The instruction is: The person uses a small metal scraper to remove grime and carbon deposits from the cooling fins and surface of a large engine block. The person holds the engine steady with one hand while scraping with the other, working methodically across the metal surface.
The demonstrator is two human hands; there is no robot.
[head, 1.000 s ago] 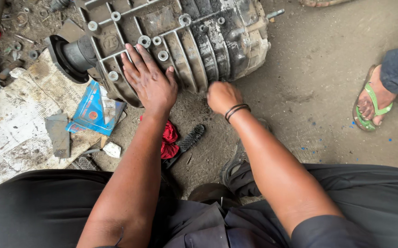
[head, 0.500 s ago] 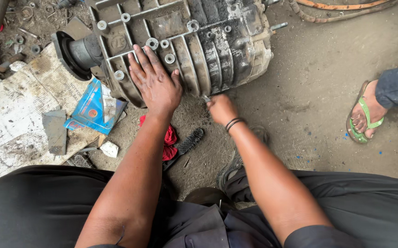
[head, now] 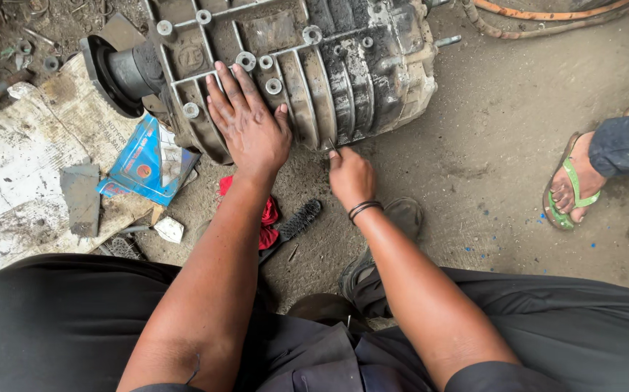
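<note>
Head view: left hand (head: pixel 250 129) lies flat, fingers spread, on the gearbox casing (head: pixel 292 65); right hand (head: pixel 350 176) pinches a thin metal tool (head: pixel 331 146) at its near edge.

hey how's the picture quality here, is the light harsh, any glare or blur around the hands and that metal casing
Head view: soft, even daylight with no hard shadows; only dim shade under the ribbed metal casing and the arms. No strong glare, just a dull sheen on the casing's oily ribs. The left hand and right hand are sharp. Edges bow slightly from the wide lens, and the dark trousers lose detail.
</note>
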